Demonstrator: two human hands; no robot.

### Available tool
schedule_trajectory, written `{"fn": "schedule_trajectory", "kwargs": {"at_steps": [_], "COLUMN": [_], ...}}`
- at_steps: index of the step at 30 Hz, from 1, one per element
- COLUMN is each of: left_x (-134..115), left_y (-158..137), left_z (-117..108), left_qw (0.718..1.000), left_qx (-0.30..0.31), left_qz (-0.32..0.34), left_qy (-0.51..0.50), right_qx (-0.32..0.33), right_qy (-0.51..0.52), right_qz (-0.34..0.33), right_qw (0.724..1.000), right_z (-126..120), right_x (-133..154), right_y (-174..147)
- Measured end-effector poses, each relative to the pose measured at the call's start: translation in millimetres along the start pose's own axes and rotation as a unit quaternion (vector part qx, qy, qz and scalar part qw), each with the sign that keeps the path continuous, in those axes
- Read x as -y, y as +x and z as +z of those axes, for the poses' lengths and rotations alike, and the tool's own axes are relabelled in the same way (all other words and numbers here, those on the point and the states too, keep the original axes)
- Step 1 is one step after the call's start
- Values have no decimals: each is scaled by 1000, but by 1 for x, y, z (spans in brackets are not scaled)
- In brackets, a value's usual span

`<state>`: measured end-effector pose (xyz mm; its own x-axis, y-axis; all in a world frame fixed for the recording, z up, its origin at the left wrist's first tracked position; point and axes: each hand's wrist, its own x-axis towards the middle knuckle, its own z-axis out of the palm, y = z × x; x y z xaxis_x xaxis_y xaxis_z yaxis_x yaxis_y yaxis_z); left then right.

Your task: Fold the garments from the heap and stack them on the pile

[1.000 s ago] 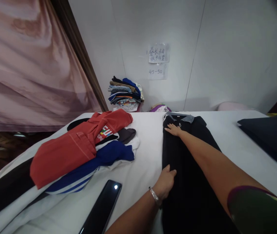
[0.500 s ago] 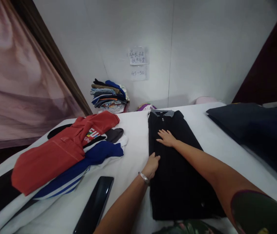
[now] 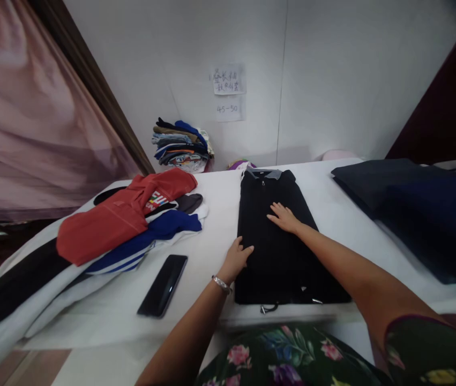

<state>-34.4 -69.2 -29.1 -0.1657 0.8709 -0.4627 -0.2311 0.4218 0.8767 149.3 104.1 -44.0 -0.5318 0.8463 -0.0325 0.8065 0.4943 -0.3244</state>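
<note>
A black zip-neck top (image 3: 276, 252) with a grey collar lies folded into a long rectangle on the white-covered table (image 3: 211, 214), its collar at the far end. A drawstring end sticks out at its near edge. My right hand (image 3: 286, 218) rests flat on the middle of the top, fingers spread. At the top's left edge is my left hand (image 3: 236, 258), with a silver bracelet on its wrist. The left thumb is apart from the fingers and points over the fabric; the fingertips are at the edge, and nothing shows between them.
Left lies a heap of clothes with a red garment (image 3: 103, 225) on it; a black phone (image 3: 164, 284) lies nearer. Dark folded clothes (image 3: 424, 214) are on the right. A clothes stack (image 3: 181, 143) stands at the wall, below paper notes (image 3: 230, 80).
My view has shifted, showing the near table edge. My right hand has slid slightly right over the top. My left hand's thumb has spread away from its fingers at the left edge.
</note>
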Motion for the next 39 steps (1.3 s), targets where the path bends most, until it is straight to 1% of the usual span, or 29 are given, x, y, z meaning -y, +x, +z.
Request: {"fn": "schedule_trajectory", "kwargs": {"at_steps": [2, 3, 4, 6, 8, 10, 12, 14, 16, 18, 19, 20, 21, 22, 23, 24, 25, 27, 29, 31, 33, 35, 37, 38, 39], "left_x": [7, 11, 16, 23, 28, 30, 30, 28, 27, 26, 25, 24, 22, 20, 18, 16, 14, 11, 9, 8, 6, 2, -2, -3, -4], "left_y": [-13, -19, -24, -32, -36, -40, -44, -49, -51, -50, -48, -46, -43, -39, -35, -32, -29, -24, -22, -23, -26, -30, -34, -36, -37], "left_z": [-4, -5, -6, -6, -3, 1, 3, 0, -9, -22, -28, -32, -35, -37, -36, -34, -30, -22, -14, -8, -5, -6, -11, -16, -21], "left_qw": [998, 995, 993, 988, 974, 939, 889, 842, 812, 801, 803, 812, 826, 842, 855, 867, 876, 893, 899, 894, 887, 893, 903, 906, 907], "left_qx": [-24, -34, -35, -42, -52, -59, -70, -94, -137, -182, -197, -203, -200, -192, -182, -171, -157, -120, -89, -86, -96, -94, -90, -89, -88], "left_qz": [27, 43, 51, 63, 88, 137, 198, 244, 264, 261, 250, 235, 216, 196, 179, 165, 154, 140, 128, 125, 134, 157, 180, 184, 181], "left_qy": [60, 85, 98, 131, 204, 309, 408, 472, 501, 507, 503, 494, 481, 465, 451, 438, 428, 412, 408, 422, 431, 412, 379, 370, 369], "right_qx": [-25, -27, -15, 27, 55, 41, -4, -63, -126, -179, -194, -200, -199, -196, -195, -197, -202, -201, -176, -147, -138, -144, -138, -128, -115], "right_qy": [10, 13, 14, 10, 11, 24, 46, 69, 100, 157, 204, 262, 325, 384, 433, 467, 485, 488, 479, 470, 465, 476, 504, 512, 511], "right_qz": [-27, -51, -80, -130, -147, -138, -133, -133, -103, -22, 34, 91, 140, 176, 196, 203, 203, 207, 219, 225, 222, 210, 182, 165, 147], "right_qw": [999, 998, 997, 991, 988, 989, 990, 987, 982, 971, 959, 940, 914, 885, 858, 838, 826, 824, 832, 840, 846, 842, 833, 833, 839], "right_z": [-1, 1, 4, 12, 17, 16, 8, -1, -7, -5, -2, 3, 7, 12, 16, 18, 19, 18, 14, 10, 7, 7, 9, 10, 12], "right_x": [2, 4, 6, 10, 14, 17, 16, 8, -9, -28, -37, -43, -47, -48, -47, -45, -42, -37, -34, -34, -33, -30, -26, -24, -23], "right_y": [-18, -29, -41, -63, -80, -91, -101, -113, -130, -150, -160, -169, -178, -185, -192, -197, -201, -205, -207, -206, -205, -205, -208, -210, -213]}}
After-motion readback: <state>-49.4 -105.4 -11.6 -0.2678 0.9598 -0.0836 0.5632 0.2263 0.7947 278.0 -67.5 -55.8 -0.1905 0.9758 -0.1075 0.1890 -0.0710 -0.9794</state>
